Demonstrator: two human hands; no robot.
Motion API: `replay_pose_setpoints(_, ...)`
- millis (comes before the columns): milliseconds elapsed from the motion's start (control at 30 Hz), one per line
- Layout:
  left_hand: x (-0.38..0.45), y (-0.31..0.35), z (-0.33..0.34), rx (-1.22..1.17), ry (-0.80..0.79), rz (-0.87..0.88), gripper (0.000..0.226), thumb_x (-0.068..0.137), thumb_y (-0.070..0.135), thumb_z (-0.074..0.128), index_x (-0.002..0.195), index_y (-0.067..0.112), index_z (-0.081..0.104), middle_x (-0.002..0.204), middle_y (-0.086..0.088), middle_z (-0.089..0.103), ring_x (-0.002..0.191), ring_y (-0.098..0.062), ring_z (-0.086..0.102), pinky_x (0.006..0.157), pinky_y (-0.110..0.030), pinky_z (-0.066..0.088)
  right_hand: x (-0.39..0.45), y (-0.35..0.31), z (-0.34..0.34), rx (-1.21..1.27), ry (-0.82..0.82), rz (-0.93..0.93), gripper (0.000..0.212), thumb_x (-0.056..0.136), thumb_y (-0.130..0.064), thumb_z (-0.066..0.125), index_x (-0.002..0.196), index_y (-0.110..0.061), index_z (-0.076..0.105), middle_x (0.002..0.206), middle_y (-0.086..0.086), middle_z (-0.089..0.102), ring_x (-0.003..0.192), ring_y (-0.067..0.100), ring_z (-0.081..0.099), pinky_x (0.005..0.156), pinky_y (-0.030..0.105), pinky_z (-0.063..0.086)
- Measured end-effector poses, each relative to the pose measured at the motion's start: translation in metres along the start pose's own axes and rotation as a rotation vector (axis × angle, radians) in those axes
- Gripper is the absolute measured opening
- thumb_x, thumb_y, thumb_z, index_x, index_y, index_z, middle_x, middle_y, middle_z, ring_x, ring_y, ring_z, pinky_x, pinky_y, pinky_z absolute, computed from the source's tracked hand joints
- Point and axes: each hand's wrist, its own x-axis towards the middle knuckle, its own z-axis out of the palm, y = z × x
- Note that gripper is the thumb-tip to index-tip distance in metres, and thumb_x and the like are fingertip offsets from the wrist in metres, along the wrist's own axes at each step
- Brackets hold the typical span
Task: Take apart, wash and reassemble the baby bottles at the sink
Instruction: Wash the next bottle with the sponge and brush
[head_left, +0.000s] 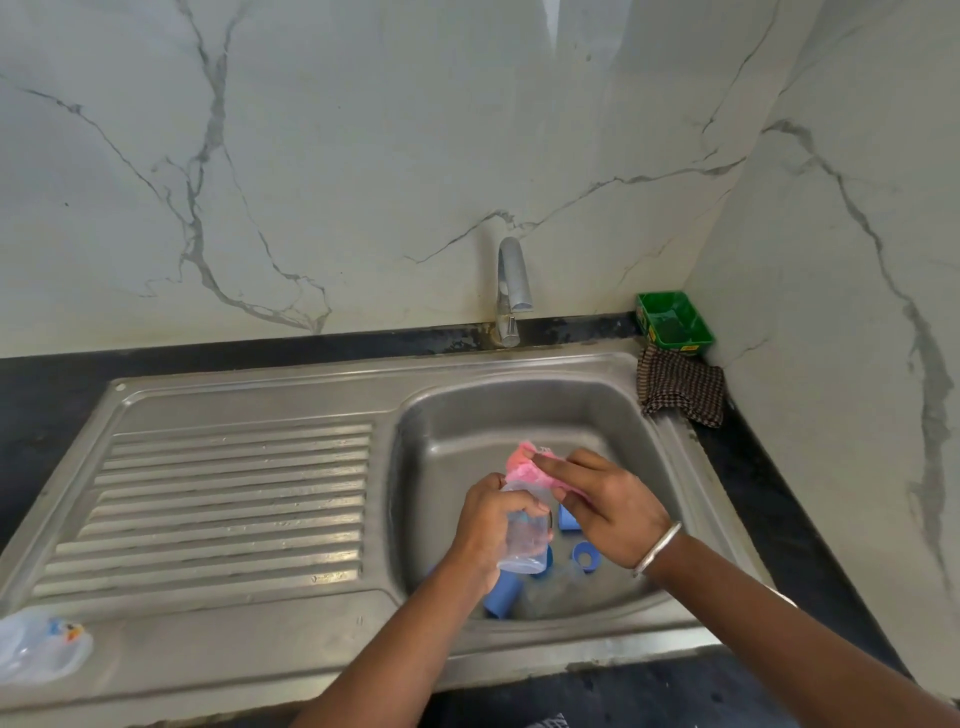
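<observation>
Over the steel sink (519, 410), hands rub a crumpled pink cloth (527, 470) on a clear bottle (524, 540).

A clear bottle body (524, 540) is being held tilted above the sink basin (519, 415), its open mouth pointing up and away, and a pink scrubbing cloth (530, 470) is being pressed against that mouth. Beneath it, on the basin floor, blue bottle parts are lying apart: a blue cap (503, 597) on its side toward the near wall, a blue ring (587, 556) with its hole facing up, and another blue piece (568, 519) just behind it. A second clear bottle (41, 649) with a small printed figure is lying on its side, well left of the basin.
</observation>
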Motion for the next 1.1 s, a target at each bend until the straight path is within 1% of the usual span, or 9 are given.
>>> replay_pose_setpoints(267, 0.004, -0.015, 0.021, -0.196, -0.101, -0.086, 0.046, 0.056, 0.010, 0.070, 0.101, 0.000, 0.064, 0.091, -0.018, 0.055, 0.078, -0.032, 0.057, 0.063, -0.034, 0.051, -0.019, 0.030, -0.016, 0.058, 0.002, -0.004, 0.064, 0.093, -0.017, 0.054, 0.144, -0.051, 0.035, 0.100, -0.011, 0.051, 0.077, 0.015, 0.059, 0.062, 0.038, 0.054)
replay_pose_setpoints(400, 0.006, -0.019, 0.025, -0.073, -0.115, -0.006, 0.055, 0.066, 0.015, 0.069, 0.120, 0.005, 0.065, 0.098, -0.013, 0.065, 0.090, -0.027, 0.063, 0.071, -0.039, 0.054, -0.018, 0.031, -0.019, 0.053, -0.003, -0.007, 0.061, 0.093, -0.020, 0.048, 0.145, -0.050, 0.034, 0.099, -0.013, 0.049, 0.073, 0.012, 0.057, 0.060, 0.037, 0.054)
replay_pose_setpoints(500, 0.002, -0.016, 0.038, -0.029, -0.097, 0.020, 0.044, 0.064, 0.011, 0.064, 0.108, 0.007, 0.067, 0.086, -0.010, 0.066, 0.075, -0.020, 0.065, 0.065, -0.037, 0.054, -0.015, 0.027, -0.020, 0.003, -0.031, -0.042, 0.065, 0.093, -0.020, 0.048, 0.143, -0.057, 0.030, 0.100, -0.015, 0.047, 0.073, 0.013, 0.058, 0.057, 0.037, 0.053)
replay_pose_setpoints(600, 0.000, -0.014, 0.047, 0.014, -0.027, 0.083, 0.029, 0.063, 0.006, 0.071, 0.093, 0.006, 0.072, 0.079, -0.014, 0.061, 0.067, -0.024, 0.061, 0.060, -0.034, 0.052, -0.014, 0.032, -0.025, 0.010, 0.001, -0.055, 0.063, 0.093, -0.019, 0.050, 0.142, -0.055, 0.034, 0.105, -0.015, 0.049, 0.078, 0.012, 0.060, 0.057, 0.036, 0.053)
replay_pose_setpoints(700, -0.002, -0.009, 0.048, -0.006, -0.020, 0.051, 0.037, 0.062, 0.009, 0.075, 0.096, -0.004, 0.067, 0.079, -0.020, 0.054, 0.062, -0.030, 0.056, 0.060, -0.034, 0.047, -0.021, 0.043, -0.032, 0.072, 0.020, -0.056, 0.053, 0.096, -0.024, 0.050, 0.141, -0.050, 0.040, 0.104, -0.014, 0.050, 0.076, 0.006, 0.056, 0.063, 0.035, 0.054)
replay_pose_setpoints(800, -0.004, -0.006, 0.043, -0.053, -0.009, 0.016, 0.049, 0.058, 0.012, 0.076, 0.102, -0.003, 0.062, 0.084, -0.020, 0.055, 0.068, -0.034, 0.059, 0.061, -0.036, 0.049, -0.027, 0.050, -0.033, 0.083, 0.019, -0.052, 0.047, 0.097, -0.029, 0.047, 0.141, -0.047, 0.043, 0.101, -0.016, 0.049, 0.074, -0.002, 0.049, 0.065, 0.033, 0.053)
replay_pose_setpoints(933, -0.004, -0.004, 0.035, 0.028, 0.057, 0.020, 0.052, 0.063, 0.019, 0.074, 0.112, 0.005, 0.063, 0.100, -0.019, 0.068, 0.087, -0.036, 0.069, 0.076, -0.057, 0.054, -0.019, 0.043, -0.031, 0.082, 0.023, -0.039, 0.053, 0.095, -0.024, 0.049, 0.142, -0.047, 0.043, 0.099, -0.021, 0.045, 0.071, -0.001, 0.046, 0.064, 0.033, 0.053)
replay_pose_setpoints(1033, -0.004, 0.001, 0.036, 0.058, 0.041, 0.030, 0.029, 0.062, 0.025, 0.065, 0.088, 0.020, 0.076, 0.093, -0.010, 0.070, 0.086, -0.028, 0.066, 0.073, -0.044, 0.054, -0.006, 0.030, -0.030, 0.063, 0.013, -0.069, 0.058, 0.094, -0.021, 0.050, 0.143, -0.051, 0.038, 0.101, -0.016, 0.048, 0.074, 0.006, 0.053, 0.060, 0.033, 0.052)
replay_pose_setpoints(1100, -0.004, 0.003, 0.038, 0.042, 0.052, 0.012, 0.035, 0.059, 0.025, 0.066, 0.092, 0.017, 0.074, 0.088, -0.009, 0.067, 0.080, -0.026, 0.063, 0.067, -0.039, 0.052, 0.001, 0.023, -0.029, 0.062, 0.005, -0.088, 0.063, 0.093, -0.018, 0.050, 0.143, -0.053, 0.035, 0.103, -0.015, 0.049, 0.077, 0.010, 0.056, 0.058, 0.032, 0.051)
